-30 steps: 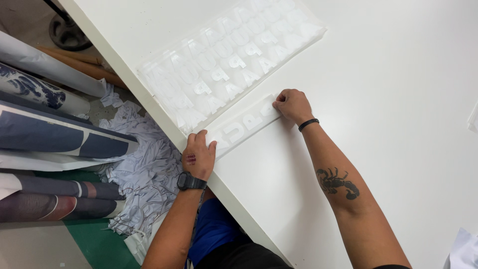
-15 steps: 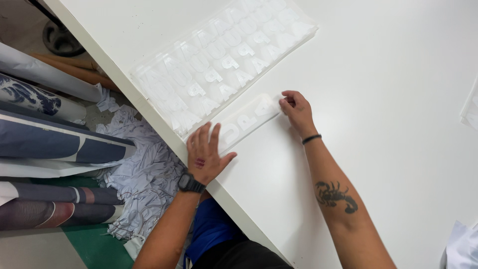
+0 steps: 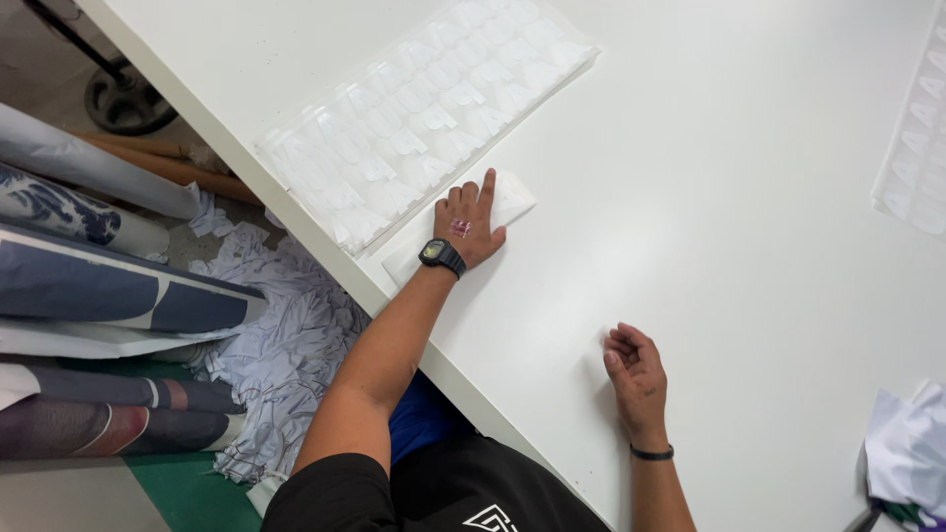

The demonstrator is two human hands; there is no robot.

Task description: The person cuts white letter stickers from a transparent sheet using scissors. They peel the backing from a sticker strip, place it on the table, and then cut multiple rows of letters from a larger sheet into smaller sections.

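On the white surface (image 3: 749, 246), seen from the head camera, the left hand (image 3: 469, 225) is laid flat on a small white strip (image 3: 512, 197), fingers (image 3: 487, 187) spread narrow and pressed down, nothing gripped. A black watch (image 3: 442, 256) is worn at that wrist. Just beyond the fingertips, a clear sheet of white cut-out shapes (image 3: 424, 118) is spread, its near edge touching or almost touching the strip. The right hand (image 3: 636, 379) is rested well apart, nearer the body, fingers loosely curled, nothing held; a dark band (image 3: 652, 453) is seen at the wrist. Off the surface's edge, left of the fingers, crumpled white scraps (image 3: 276, 345) and rolled fabric (image 3: 99, 296) are noted on the floor. Another sheet of shapes (image 3: 921, 148) lies at far right.
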